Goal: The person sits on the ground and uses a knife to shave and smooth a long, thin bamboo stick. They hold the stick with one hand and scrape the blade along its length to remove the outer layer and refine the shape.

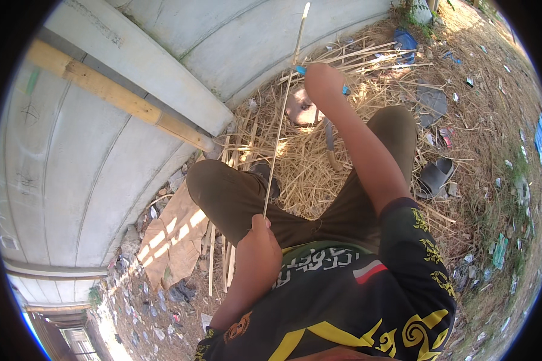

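One thick bamboo pole (105,93) slants in front of the grey panel wall (66,162) at the far left. Below it, a flat brown cardboard sheet (170,243) lies on the littered ground, striped with sunlight. Next comes the left hand (260,245), low beside the person's bent left leg (238,195), its fingers curled closed and the thumb uppermost around the lower end of a thin bamboo strip (277,141). The strip rises from this fist, up past the right hand, its far tip against the wall. Between the legs spreads a heap of pale bamboo shavings (310,183). Above it, the right hand (324,84) is closed in a fist around a blue object (300,70), which shows on both sides; whether its fingers also touch the strip cannot be told. Further right lie a crumpled blue plastic bag (405,43) near the wall and a dark grey sandal (435,178) beyond the right leg (394,135).
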The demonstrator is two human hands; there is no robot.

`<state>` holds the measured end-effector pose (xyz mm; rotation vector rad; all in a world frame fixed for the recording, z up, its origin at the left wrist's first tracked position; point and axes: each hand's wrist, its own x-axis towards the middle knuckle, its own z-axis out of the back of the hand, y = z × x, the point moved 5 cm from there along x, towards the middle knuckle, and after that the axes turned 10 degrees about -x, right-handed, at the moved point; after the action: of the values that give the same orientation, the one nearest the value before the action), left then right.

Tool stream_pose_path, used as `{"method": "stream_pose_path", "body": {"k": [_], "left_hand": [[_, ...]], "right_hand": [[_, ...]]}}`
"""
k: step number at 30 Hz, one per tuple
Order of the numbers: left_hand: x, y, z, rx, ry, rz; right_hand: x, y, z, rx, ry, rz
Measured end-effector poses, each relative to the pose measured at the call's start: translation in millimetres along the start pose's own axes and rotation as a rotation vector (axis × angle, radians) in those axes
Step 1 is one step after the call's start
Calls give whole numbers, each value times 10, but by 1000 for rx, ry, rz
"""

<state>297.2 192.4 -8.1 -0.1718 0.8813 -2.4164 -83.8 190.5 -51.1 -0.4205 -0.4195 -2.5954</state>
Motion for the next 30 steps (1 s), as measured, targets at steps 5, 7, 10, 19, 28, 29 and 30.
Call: {"method": "stream_pose_path", "body": {"k": [5,7,10,19,28,29,30], "left_hand": [[-102,105,142,33,6,61],[-118,156,174,29,19,93],[-172,233,206,17,42,106],[-241,860,-152,-865,279,380],[429,1065,-229,-1015,441,370],[490,1101,-236,-1022,465,368],[548,1123,-260,-1059,487,356]], "right_hand": [[-79,147,4,-14,74,120],[-242,319,40,-11,65,230],[-403,470,78,-27,-22,302],[-374,332,-398,368,321,220],[-1105,99,-2066,105,785,382],[-1263,85,-2118,70,933,379],[-1348,57,-2121,6,960,425]]}}
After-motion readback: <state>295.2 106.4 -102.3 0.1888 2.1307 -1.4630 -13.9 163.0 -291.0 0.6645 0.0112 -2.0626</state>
